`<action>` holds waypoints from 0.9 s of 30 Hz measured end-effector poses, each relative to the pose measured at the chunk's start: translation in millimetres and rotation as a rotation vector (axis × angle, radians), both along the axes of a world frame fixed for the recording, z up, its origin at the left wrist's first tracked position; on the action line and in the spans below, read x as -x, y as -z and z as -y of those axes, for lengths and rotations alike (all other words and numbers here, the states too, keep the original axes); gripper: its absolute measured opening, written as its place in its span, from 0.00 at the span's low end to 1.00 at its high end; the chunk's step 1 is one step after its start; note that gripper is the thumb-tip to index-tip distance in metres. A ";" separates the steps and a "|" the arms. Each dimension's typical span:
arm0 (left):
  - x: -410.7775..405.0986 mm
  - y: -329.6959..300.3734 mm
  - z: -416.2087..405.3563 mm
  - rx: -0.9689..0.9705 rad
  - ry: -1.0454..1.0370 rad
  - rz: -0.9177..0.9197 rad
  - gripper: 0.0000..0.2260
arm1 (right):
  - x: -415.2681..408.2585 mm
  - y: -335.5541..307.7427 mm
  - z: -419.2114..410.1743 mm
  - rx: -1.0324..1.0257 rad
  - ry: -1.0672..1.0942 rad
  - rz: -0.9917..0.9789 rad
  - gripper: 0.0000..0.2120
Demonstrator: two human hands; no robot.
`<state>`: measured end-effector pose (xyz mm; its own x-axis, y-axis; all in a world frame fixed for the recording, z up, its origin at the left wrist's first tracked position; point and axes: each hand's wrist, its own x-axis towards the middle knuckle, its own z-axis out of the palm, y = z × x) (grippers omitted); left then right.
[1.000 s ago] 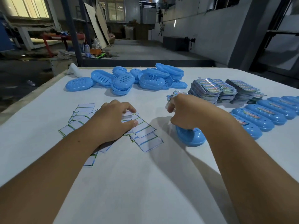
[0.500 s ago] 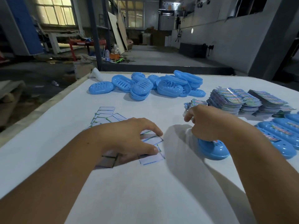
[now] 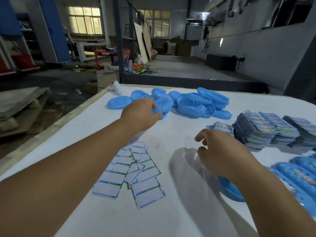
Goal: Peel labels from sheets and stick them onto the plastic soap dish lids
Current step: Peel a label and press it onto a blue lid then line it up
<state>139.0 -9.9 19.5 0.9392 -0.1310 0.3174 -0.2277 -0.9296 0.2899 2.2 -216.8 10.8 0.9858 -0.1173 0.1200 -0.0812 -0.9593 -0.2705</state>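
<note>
Left hand point(image 3: 140, 115) reaches to centre frame; fingers and thumb curl around the edge of a slotted blue lid point(image 3: 163, 104) at the near left side of the lid pile point(image 3: 193, 103), upper centre. Right hand point(image 3: 220, 151) hovers at centre right, fingers loosely bent, holding nothing; whether it touches the tabletop point(image 3: 171, 219) cannot be told.

A blue lid point(image 3: 230, 190) lies under the right wrist, partly hidden. Labelled lids point(image 3: 301, 175) sit in a row at the right edge. Stacks of label sheets point(image 3: 261, 129) stand at right, just beyond the right hand; a smaller sheaf point(image 3: 220, 127) lies just left of them. Peeled backing papers point(image 3: 135, 170), white with blue-green borders, are scattered in overlap at lower centre, between the two forearms.
</note>
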 end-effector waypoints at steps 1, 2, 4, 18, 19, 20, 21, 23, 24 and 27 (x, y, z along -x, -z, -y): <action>-14.7 -0.3 6.8 -0.010 -0.012 0.033 0.17 | -0.2 1.0 0.2 0.001 -0.007 0.012 0.19; -28.9 0.1 14.4 -0.040 -0.020 0.059 0.20 | -0.3 2.0 0.7 0.004 -0.012 0.021 0.19; -52.3 1.5 28.4 -0.125 -0.056 0.059 0.27 | -0.7 3.0 1.9 0.003 -0.017 0.032 0.18; -91.2 18.6 44.8 -0.024 -0.068 0.031 0.20 | -1.9 2.1 7.7 -0.065 0.015 0.072 0.16; -89.7 19.2 42.9 -0.047 -0.057 0.019 0.18 | -1.4 1.7 7.4 -0.069 0.015 0.065 0.16; -88.1 19.9 41.8 -0.063 -0.051 0.020 0.16 | -1.1 1.4 6.9 -0.076 0.013 0.060 0.16; -86.9 20.8 40.8 -0.066 -0.048 0.026 0.15 | -0.7 1.6 6.6 -0.085 0.010 0.054 0.15; -85.9 21.0 40.8 -0.063 -0.044 0.032 0.16 | -1.2 2.3 6.6 -0.098 0.003 0.048 0.15; -85.5 20.3 40.9 -0.065 -0.038 0.031 0.16 | -1.7 2.8 7.0 -0.102 0.000 0.045 0.14; -86.9 17.8 40.8 -0.046 -0.006 0.001 0.16 | -4.3 3.8 8.3 -0.127 0.004 0.046 0.14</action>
<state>225.8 -50.7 1.7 0.9398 -0.1400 0.3117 -0.2223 -0.9433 0.2465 6.6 -225.1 6.9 0.9792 -0.1378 0.1490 -0.0693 -0.9170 -0.3929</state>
